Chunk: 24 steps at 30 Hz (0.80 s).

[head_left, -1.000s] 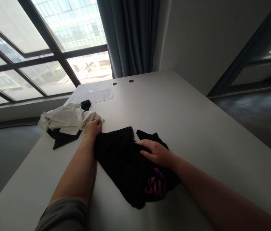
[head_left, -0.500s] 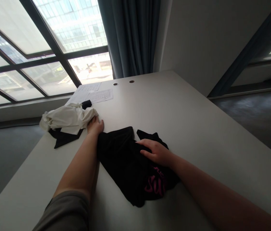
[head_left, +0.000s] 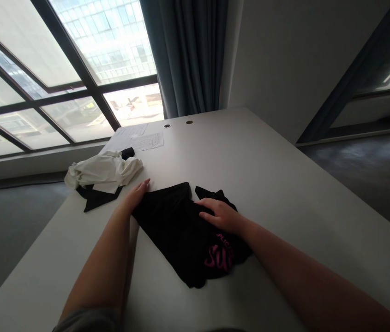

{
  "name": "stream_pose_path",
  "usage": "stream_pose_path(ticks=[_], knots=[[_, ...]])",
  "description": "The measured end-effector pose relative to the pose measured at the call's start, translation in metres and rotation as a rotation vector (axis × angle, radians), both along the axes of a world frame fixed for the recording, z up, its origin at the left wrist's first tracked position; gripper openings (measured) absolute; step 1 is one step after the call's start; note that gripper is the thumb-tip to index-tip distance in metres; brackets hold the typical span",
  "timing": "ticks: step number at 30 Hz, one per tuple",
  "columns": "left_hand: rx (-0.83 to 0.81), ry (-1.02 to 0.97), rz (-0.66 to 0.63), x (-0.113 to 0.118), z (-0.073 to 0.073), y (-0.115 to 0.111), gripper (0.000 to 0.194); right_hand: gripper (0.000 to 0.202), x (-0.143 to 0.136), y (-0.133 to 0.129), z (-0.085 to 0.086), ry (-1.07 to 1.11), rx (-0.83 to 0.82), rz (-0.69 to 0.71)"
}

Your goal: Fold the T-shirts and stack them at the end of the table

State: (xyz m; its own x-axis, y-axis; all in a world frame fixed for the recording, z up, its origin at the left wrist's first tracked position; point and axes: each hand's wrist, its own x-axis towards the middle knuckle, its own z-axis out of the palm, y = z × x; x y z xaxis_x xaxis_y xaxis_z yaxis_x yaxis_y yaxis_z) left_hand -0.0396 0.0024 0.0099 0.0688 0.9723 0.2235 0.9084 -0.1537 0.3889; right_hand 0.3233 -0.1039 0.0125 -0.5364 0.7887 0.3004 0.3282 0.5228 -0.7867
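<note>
Far L, the white cloth (head_left: 103,168) lies just beyond your L hand (head_left: 137,194). That hand's at the black cloth's (head_left: 170,226) L edge; can't tell if it's pinching, fingers part hidden. Black cloth's on the table (head_left: 267,184) betw. your hands, long axis approx. far-L to near-R. Your R hand (head_left: 220,214) lies atop its R part, fingers loosely spread, nearer the pink print (head_left: 219,257).
</note>
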Motion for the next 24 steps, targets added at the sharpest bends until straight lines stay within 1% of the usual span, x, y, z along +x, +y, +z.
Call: stream_pose_path(ticks=[1, 2, 3, 4, 6, 7, 8, 9, 10, 11, 12, 13, 14, 16, 17, 18, 19, 21, 24], knots=[[0.030, -0.023, -0.009, 0.006, 0.005, -0.021, 0.046, 0.037, 0.000, 0.000, -0.001, -0.001, 0.002, -0.007], [0.124, -0.071, -0.023, 0.015, 0.010, -0.044, 0.045, 0.036, -0.001, 0.001, -0.003, -0.006, 0.003, -0.022], [0.207, -0.105, -0.085, 0.026, 0.014, -0.069, 0.043, 0.036, -0.001, 0.002, -0.005, -0.015, 0.006, -0.045], [0.239, -0.127, -0.192, 0.039, 0.017, -0.095, 0.041, 0.036, -0.002, 0.002, -0.007, -0.026, 0.011, -0.077], [0.182, -0.119, -0.489, 0.067, 0.020, -0.144, 0.038, 0.034, -0.004, 0.004, -0.011, -0.050, 0.020, -0.153], [0.139, -0.108, -0.615, 0.081, 0.019, -0.165, 0.042, 0.033, -0.004, 0.005, -0.012, -0.057, 0.024, -0.191], [0.086, -0.089, -0.686, 0.093, 0.017, -0.181, 0.053, 0.032, -0.004, 0.005, -0.014, -0.059, 0.024, -0.218], [0.037, -0.068, -0.690, 0.104, 0.014, -0.193, 0.067, 0.031, -0.004, 0.006, -0.014, -0.053, 0.016, -0.234], [0.002, -0.053, -0.647, 0.113, 0.010, -0.200, 0.080, 0.032, -0.003, 0.007, -0.014, -0.032, -0.003, -0.240], [-0.027, -0.047, -0.582, 0.119, 0.007, -0.202, 0.089, 0.032, 0.000, 0.008, -0.014, 0.005, -0.032, -0.237], [-0.052, -0.050, -0.511, 0.123, 0.004, -0.201, 0.093, 0.033, 0.003, 0.008, -0.013, 0.058, -0.070, -0.232], [-0.076, -0.063, -0.453, 0.125, 0.003, -0.198, 0.090, 0.034, 0.008, 0.008, -0.012, 0.122, -0.111, -0.230], [-0.105, -0.081, -0.418, 0.125, 0.002, -0.193, 0.080, 0.035, 0.013, 0.007, -0.012, 0.183, -0.144, -0.241], [-0.155, -0.119, -0.390, 0.122, 0.003, -0.184, 0.047, 0.036, 0.028, 0.003, -0.011, 0.245, -0.160, -0.288], [-0.165, -0.136, -0.379, 0.119, 0.004, -0.180, 0.032, 0.037, 0.035, -0.001, -0.012, 0.234, -0.147, -0.305], [-0.160, -0.157, -0.359, 0.116, 0.005, -0.177, 0.021, 0.039, 0.043, -0.007, -0.013, 0.203, -0.133, -0.308], [-0.141, -0.188, -0.330, 0.112, 0.006, -0.175, 0.017, 0.041, 0.050, -0.013, -0.014, 0.159, -0.123, -0.296], [-0.073, -0.275, -0.226, 0.101, 0.006, -0.170, 0.016, 0.047, 0.062, -0.029, -0.014, 0.071, -0.125, -0.232], [0.039, -0.394, 0.012, 0.078, 0.005, -0.157, 0.022, 0.053, 0.071, -0.048, -0.009, -0.044, -0.141, -0.112]])
